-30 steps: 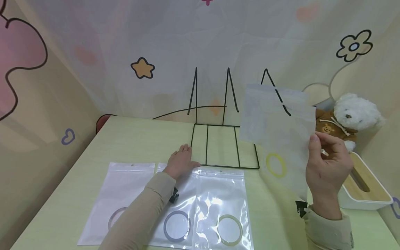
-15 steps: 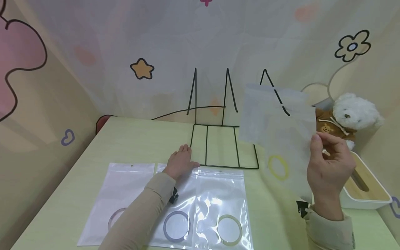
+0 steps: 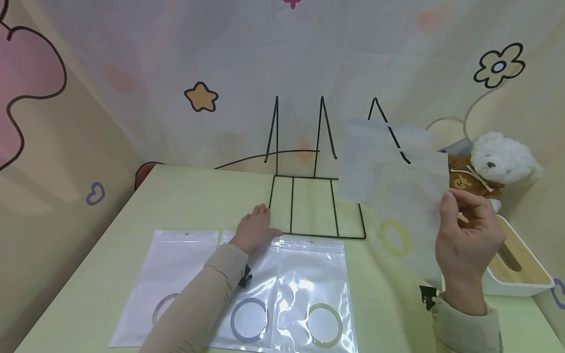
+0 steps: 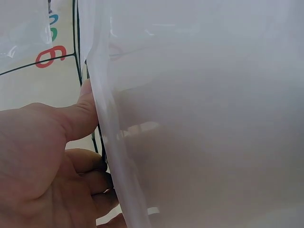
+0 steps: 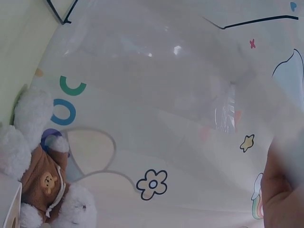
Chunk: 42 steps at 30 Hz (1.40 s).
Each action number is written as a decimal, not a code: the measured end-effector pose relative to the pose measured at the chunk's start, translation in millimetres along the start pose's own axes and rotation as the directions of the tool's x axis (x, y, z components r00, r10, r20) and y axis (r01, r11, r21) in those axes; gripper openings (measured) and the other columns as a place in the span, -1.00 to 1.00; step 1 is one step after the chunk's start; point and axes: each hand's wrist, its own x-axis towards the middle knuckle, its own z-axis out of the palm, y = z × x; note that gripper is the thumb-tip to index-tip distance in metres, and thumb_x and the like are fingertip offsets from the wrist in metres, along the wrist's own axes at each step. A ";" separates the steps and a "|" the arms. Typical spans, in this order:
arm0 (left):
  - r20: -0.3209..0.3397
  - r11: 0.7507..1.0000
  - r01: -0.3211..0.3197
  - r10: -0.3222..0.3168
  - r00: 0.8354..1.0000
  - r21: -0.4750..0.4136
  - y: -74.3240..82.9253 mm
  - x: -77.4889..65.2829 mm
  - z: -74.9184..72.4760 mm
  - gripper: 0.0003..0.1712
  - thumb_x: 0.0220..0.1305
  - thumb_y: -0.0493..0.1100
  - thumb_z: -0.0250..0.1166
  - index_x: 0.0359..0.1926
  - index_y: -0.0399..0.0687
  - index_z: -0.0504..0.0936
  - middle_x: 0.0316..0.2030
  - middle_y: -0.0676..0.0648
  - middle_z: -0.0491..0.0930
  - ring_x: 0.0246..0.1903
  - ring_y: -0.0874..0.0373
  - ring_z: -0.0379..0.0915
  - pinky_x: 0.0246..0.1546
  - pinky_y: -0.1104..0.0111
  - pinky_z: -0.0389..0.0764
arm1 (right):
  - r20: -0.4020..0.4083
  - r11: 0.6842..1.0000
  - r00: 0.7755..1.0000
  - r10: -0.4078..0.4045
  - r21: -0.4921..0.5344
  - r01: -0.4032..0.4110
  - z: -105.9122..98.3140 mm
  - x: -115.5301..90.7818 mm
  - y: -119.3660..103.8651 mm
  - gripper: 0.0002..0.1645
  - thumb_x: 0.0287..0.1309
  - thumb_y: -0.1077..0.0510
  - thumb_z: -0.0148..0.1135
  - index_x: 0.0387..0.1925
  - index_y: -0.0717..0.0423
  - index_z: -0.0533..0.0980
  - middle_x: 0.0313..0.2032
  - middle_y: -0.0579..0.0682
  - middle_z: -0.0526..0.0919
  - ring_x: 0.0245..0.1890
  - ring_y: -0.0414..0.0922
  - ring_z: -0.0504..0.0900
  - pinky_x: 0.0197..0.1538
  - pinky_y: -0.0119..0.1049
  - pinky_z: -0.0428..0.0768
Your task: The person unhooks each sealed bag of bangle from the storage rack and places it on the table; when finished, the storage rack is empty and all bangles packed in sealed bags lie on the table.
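A black wire rack (image 3: pixel 293 206) with three upright hooks stands on the table. Translucent zip bags (image 3: pixel 359 162) overlap at its right hook, the front one showing a yellow ring (image 3: pixel 394 238). My right hand (image 3: pixel 469 240) pinches that front bag's right edge between thumb and fingers; in the right wrist view the bag (image 5: pixel 142 61) spreads across the picture. My left hand (image 3: pixel 253 227) lies with extended fingers beside the rack base's front left corner, thumb along the front rail. In the left wrist view a plastic bag (image 4: pixel 213 118) covers much of the hand's right side.
Three zip bags lie along the front: a left one (image 3: pixel 185 255), a middle one with a grey-violet ring (image 3: pixel 236 331) and a right one with a yellowish ring (image 3: pixel 311 334). A white plush bear (image 3: pixel 499 157) and a white box with a wooden lid (image 3: pixel 529 255) stand at right.
My right hand has shifted slightly to the right, with the bag edge and yellow ring following a little. My left hand and the rack look unmoved.
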 end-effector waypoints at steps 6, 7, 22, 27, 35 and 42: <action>-0.001 1.000 0.000 0.000 1.000 -0.002 2.2 -1.9 -1.3 -0.01 0.34 0.25 0.15 0.46 -0.36 0.03 0.48 -0.29 -0.12 0.48 -0.12 -0.24 0.42 0.03 -0.03 | -0.009 1.000 1.000 -0.011 0.023 0.011 -2.4 -0.5 2.1 -0.73 0.16 0.19 0.31 -0.23 0.37 0.65 -0.39 -0.19 0.66 -0.43 -0.29 0.54 -0.49 -0.64 0.37; -0.002 1.000 0.000 0.000 1.000 -0.002 2.7 -2.5 -1.7 -0.01 0.34 0.25 0.15 0.46 -0.36 0.03 0.48 -0.29 -0.12 0.47 -0.12 -0.23 0.42 0.03 -0.03 | -0.008 1.000 1.000 -0.011 0.022 0.011 -2.8 -0.5 1.5 -0.73 0.16 0.18 0.31 -0.23 0.36 0.66 -0.38 -0.18 0.67 -0.43 -0.30 0.54 -0.49 -0.64 0.38; -0.005 1.000 0.001 -0.001 1.000 0.004 3.8 -3.9 -2.6 -0.02 0.34 0.24 0.15 0.46 -0.36 0.04 0.48 -0.29 -0.10 0.47 -0.12 -0.21 0.42 0.03 -0.01 | -0.018 1.000 1.000 -0.016 0.024 0.017 -8.1 -1.8 -0.3 -0.71 0.16 0.19 0.31 -0.24 0.41 0.65 -0.37 -0.23 0.66 -0.42 -0.32 0.56 -0.49 -0.66 0.37; -0.001 1.000 0.005 -0.005 1.000 -0.005 4.3 -4.1 -2.9 -0.02 0.34 0.23 0.15 0.46 -0.36 0.03 0.48 -0.29 -0.11 0.47 -0.12 -0.23 0.42 0.03 -0.03 | -0.016 1.000 1.000 -0.012 0.018 0.012 -10.1 -2.3 -2.7 -0.73 0.15 0.21 0.31 -0.24 0.40 0.65 -0.38 -0.25 0.64 -0.42 -0.32 0.56 -0.49 -0.66 0.38; -0.005 1.000 0.007 -0.007 1.000 -0.012 5.4 -4.9 -4.1 -0.02 0.34 0.23 0.16 0.46 -0.36 0.03 0.48 -0.29 -0.11 0.47 -0.12 -0.22 0.42 0.03 -0.03 | -0.019 1.000 1.000 0.003 0.010 -0.003 -13.3 -2.5 -9.1 -0.74 0.16 0.23 0.30 -0.23 0.41 0.65 -0.38 -0.28 0.64 -0.42 -0.33 0.56 -0.50 -0.67 0.37; -0.006 1.000 0.000 -0.001 1.000 -0.006 3.3 -2.3 -2.1 -0.01 0.34 0.25 0.14 0.46 -0.35 0.03 0.48 -0.29 -0.11 0.47 -0.13 -0.23 0.42 0.03 -0.03 | -0.014 0.999 1.000 -0.025 0.043 0.026 -15.5 -3.1 -8.2 -0.74 0.15 0.24 0.31 -0.25 0.44 0.64 -0.39 -0.27 0.66 -0.43 -0.33 0.56 -0.50 -0.68 0.36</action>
